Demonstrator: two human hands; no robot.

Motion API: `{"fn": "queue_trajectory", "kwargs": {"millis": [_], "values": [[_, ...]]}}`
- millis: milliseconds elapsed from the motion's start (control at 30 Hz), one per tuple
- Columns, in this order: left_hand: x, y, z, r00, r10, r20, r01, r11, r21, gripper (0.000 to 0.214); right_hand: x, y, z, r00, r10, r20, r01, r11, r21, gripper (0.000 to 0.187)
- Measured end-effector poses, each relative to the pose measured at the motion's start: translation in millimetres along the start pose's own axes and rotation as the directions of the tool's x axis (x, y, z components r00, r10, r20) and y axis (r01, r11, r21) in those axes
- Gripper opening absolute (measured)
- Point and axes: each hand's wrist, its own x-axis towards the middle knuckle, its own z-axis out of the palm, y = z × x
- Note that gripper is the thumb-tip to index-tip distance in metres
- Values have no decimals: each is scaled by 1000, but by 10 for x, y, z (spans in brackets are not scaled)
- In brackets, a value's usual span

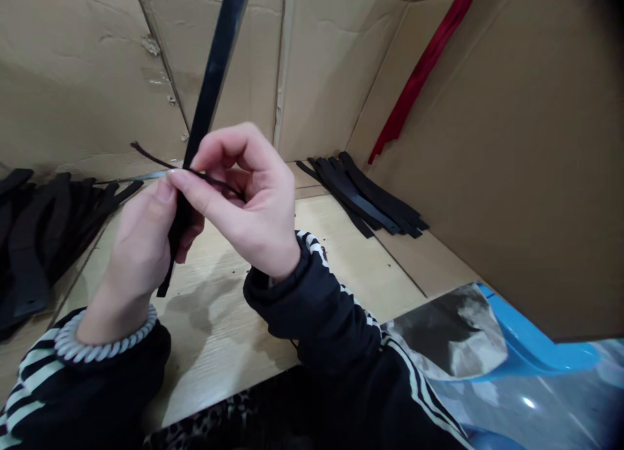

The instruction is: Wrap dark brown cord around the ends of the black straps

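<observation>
My left hand (142, 242) is closed around the lower part of a long, flat black strip (214, 73), which stands up at a slant past the top of the view. The strip's lower end pokes out below the fingers. Against the strip, my right hand (258, 196) pinches a thin dark cord (151, 157) between thumb and forefinger. One free end of the cord sticks out to the left; the rest runs into the right palm, where the curled fingers partly hide it. Both thumbs meet at the strip.
Several black strips lie in a heap (39, 242) at the left and in a smaller pile (365, 196) at the back right. Red strips (424, 66) hang on the cardboard wall (526, 164). A blue plastic object (526, 339) with a bag stands beyond the wooden board (219, 333) at the lower right.
</observation>
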Motion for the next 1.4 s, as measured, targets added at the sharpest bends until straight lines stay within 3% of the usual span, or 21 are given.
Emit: {"fn": "queue_trajectory", "kwargs": {"millis": [100, 267, 600, 800, 1000, 1233, 1400], "values": [[-7, 35, 16, 1000, -13, -1, 13, 999, 31, 46, 4, -2, 35, 996, 77, -54, -78, 997, -25, 24], [1, 23, -8, 1000, -16, -15, 17, 998, 57, 48, 44, 75, 19, 988, 146, 53, -145, 989, -22, 22], [11, -25, -33, 1000, -19, 12, 18, 1000, 16, 42, 67, 98, 8, 988, 139, 68, -138, 990, -15, 23], [40, -37, -75, 995, -84, 47, 88, 992, -86, 27, 89, 139, -13, 989, 60, 137, -75, 991, 109, 25], [17, -25, -88, 994, -74, 75, 83, 988, -132, 18, 110, 79, -62, 967, 167, 192, -185, 979, 81, 24], [15, -48, -98, 996, -61, 63, 68, 991, -118, 20, 105, 105, -73, 963, 176, 206, -191, 980, 55, 26], [26, -36, -97, 998, -57, 30, 59, 994, -87, 18, 110, 135, -91, 955, 160, 249, -201, 968, 150, 24]]}}
